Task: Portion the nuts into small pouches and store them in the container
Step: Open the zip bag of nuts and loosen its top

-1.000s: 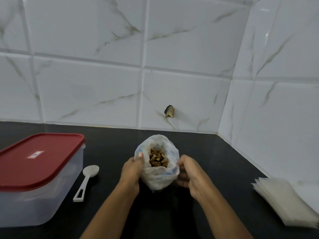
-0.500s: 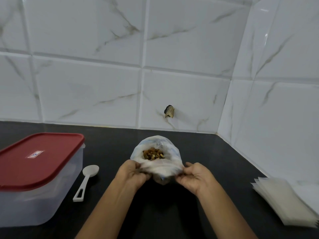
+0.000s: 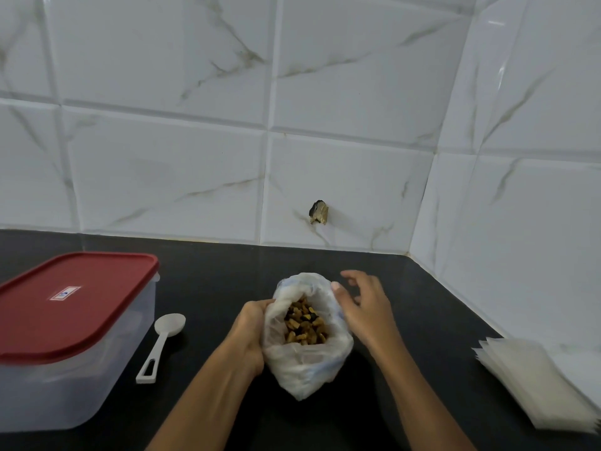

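Head view
- Worktop (image 3: 211,278): dark and glossy, running back to a wall of white marbled tiles that turns a corner at the right.
- Bag (image 3: 305,369): a thin, crumpled, whitish plastic bag at the middle of the worktop between the two hands. Its mouth is wide open and faces the camera.
- Nuts (image 3: 304,323): a brown and yellow heap with a few dark pieces, lying inside the bag and seen through its open mouth.
- Left hand (image 3: 250,333): its fingers are curled round the bag's left side at the rim, gripping the plastic.
- Right hand (image 3: 364,307): just beside the bag's upper right edge, fingers loosely spread and holding nothing. The thumb tip lies at the rim, but whether it touches the plastic cannot be told.
- Container (image 3: 74,379): a clear rectangular box at the left of the worktop, well apart from the bag.
- Lid (image 3: 71,297): red, seated on the container, with a small label on top.
- Spoon (image 3: 162,343): white plastic, lying flat between the container and the left hand, bowl towards the wall.
- Pouches (image 3: 533,382): a fanned stack of small translucent pouches lying flat at the right edge of the worktop.
- Wall mark (image 3: 318,212): a small dark, chipped patch low on the tiles behind the bag.
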`<state>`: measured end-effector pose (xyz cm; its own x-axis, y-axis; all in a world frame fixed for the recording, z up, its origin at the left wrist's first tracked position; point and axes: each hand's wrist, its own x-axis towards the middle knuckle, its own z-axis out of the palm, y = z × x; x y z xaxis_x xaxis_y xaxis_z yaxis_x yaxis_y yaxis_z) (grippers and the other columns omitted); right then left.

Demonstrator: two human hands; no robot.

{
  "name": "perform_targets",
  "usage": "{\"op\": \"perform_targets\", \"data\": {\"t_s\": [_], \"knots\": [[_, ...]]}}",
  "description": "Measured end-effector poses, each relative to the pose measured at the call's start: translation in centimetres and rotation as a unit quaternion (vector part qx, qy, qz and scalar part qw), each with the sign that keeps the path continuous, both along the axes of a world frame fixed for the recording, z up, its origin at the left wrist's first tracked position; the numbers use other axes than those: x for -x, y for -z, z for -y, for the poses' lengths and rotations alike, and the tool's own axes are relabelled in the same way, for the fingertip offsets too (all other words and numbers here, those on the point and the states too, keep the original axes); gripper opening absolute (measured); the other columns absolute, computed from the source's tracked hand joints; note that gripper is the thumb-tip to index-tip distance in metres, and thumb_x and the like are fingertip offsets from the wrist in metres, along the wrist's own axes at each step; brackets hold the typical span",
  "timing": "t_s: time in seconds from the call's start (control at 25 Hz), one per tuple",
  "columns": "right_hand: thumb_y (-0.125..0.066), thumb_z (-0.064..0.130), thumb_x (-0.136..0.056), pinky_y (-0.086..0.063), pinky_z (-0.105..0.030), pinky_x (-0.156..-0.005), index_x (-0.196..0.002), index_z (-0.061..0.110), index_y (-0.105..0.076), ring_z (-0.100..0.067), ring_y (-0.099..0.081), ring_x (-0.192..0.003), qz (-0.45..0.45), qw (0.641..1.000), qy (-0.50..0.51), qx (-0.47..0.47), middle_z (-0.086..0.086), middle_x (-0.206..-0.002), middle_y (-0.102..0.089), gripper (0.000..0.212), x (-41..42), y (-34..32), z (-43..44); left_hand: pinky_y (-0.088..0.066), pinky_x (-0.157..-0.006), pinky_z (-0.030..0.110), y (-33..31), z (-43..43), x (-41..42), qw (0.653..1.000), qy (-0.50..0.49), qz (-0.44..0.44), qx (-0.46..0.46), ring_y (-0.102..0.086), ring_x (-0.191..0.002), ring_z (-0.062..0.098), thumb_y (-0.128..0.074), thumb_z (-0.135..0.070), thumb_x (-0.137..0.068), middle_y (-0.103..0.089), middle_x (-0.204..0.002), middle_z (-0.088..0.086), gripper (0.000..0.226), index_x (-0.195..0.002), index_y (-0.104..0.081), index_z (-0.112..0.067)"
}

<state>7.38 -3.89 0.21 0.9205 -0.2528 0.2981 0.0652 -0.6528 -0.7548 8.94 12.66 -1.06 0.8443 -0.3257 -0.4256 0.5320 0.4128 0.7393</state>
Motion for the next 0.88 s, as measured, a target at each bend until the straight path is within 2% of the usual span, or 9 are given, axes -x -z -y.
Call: {"op": "perform_targets", "data": {"t_s": [0.12,0.24,0.28,0.36,0.48,0.64,0.72,0.8,0.88], "knots": [[-0.057,0.031,-0.090,-0.040,-0.024,-0.091,-0.127,0.019,-0.053,-0.017,-0.051,-0.114,-0.025,0.997,-0.074,0.017,-0.002,-0.122,-0.053,0.039,-0.3,0.3,0.0,-0.048,-0.067,0.036,-0.6,0.1,0.5,0.997,0.066,0.018,-0.025,-0.055,-0.068,0.028,-0.046,-0.017,-0.081,-0.058,-0.072,0.015,0.022,-0.071,-0.059,-0.003],[-0.052,0.016,-0.093,-0.040,-0.018,-0.081,-0.114,0.011,-0.064,-0.012,-0.058,-0.098,0.012,0.999,-0.022,-0.031,-0.006,-0.111,-0.066,0.025,-0.5,0.8,0.3,-0.050,-0.070,0.032,-0.9,-0.3,0.4,0.981,0.063,0.076,-0.169,-0.060,-0.072,0.025,-0.046,-0.034,-0.085,-0.065,-0.079,0.013,0.037,-0.081,-0.064,-0.003],[-0.050,0.013,-0.094,-0.041,-0.018,-0.078,-0.110,0.010,-0.067,-0.011,-0.058,-0.093,0.016,0.998,-0.006,-0.055,-0.006,-0.107,-0.068,0.023,-0.5,0.8,0.5,-0.052,-0.076,0.033,-0.6,-0.4,0.1,0.953,0.045,0.117,-0.277,-0.063,-0.081,0.026,-0.046,-0.044,-0.086,-0.067,-0.089,0.013,0.045,-0.092,-0.065,-0.004],[-0.049,0.011,-0.094,-0.043,-0.018,-0.073,-0.103,0.010,-0.069,-0.011,-0.059,-0.089,0.006,0.995,0.007,-0.098,-0.005,-0.100,-0.069,0.022,-0.5,0.7,0.6,-0.048,-0.086,0.034,-0.1,-0.2,0.0,0.824,-0.051,0.248,-0.506,-0.059,-0.099,0.024,-0.046,-0.056,-0.085,-0.060,-0.109,0.007,0.054,-0.109,-0.058,-0.009],[-0.049,0.009,-0.094,-0.049,-0.017,-0.070,-0.096,0.013,-0.070,-0.013,-0.063,-0.088,-0.008,0.990,-0.016,-0.141,-0.002,-0.094,-0.069,0.021,-0.4,0.8,0.3,-0.046,-0.083,0.027,-0.9,0.6,0.8,0.776,-0.128,0.428,-0.446,-0.054,-0.101,0.011,-0.049,-0.055,-0.085,-0.052,-0.107,-0.007,0.039,-0.109,-0.051,-0.025],[-0.046,0.002,-0.094,-0.055,-0.026,-0.071,-0.086,0.012,-0.067,-0.019,-0.066,-0.080,-0.037,0.948,-0.087,-0.303,-0.008,-0.084,-0.069,0.025,-0.2,0.2,-0.5,-0.048,-0.072,0.023,-0.6,0.6,0.2,0.737,-0.100,0.451,-0.493,-0.056,-0.083,0.005,-0.049,-0.048,-0.089,-0.059,-0.089,-0.011,0.031,-0.104,-0.060,-0.024],[-0.043,0.001,-0.095,-0.054,-0.028,-0.070,-0.094,0.003,-0.064,-0.019,-0.063,-0.076,-0.069,0.913,-0.101,-0.389,-0.011,-0.084,-0.067,0.022,-0.2,0.2,-0.7,-0.047,-0.066,0.024,-0.1,0.4,-0.2,0.766,-0.093,0.412,-0.484,-0.057,-0.074,0.008,-0.047,-0.041,-0.093,-0.060,-0.079,-0.006,0.031,-0.099,-0.065,-0.016],[-0.041,0.003,-0.096,-0.052,-0.029,-0.068,-0.091,0.003,-0.062,-0.020,-0.060,-0.073,-0.095,0.886,-0.090,-0.444,-0.012,-0.083,-0.064,0.022,-0.3,0.3,-0.9,-0.049,-0.069,0.033,-0.1,0.6,-0.1,0.865,-0.075,0.323,-0.376,-0.056,-0.068,0.017,-0.048,-0.036,-0.094,-0.061,-0.074,0.005,0.037,-0.088,-0.066,-0.005],[-0.041,0.012,-0.098,-0.050,-0.028,-0.067,-0.083,0.011,-0.061,-0.019,-0.059,-0.075,-0.095,0.915,-0.069,-0.385,-0.009,-0.084,-0.062,0.025,-0.3,0.4,-1.0,-0.050,-0.066,0.035,-0.3,0.7,0.1,0.955,-0.065,0.189,-0.218,-0.056,-0.065,0.025,-0.051,-0.032,-0.093,-0.060,-0.072,0.015,0.037,-0.081,-0.064,0.001]]}}
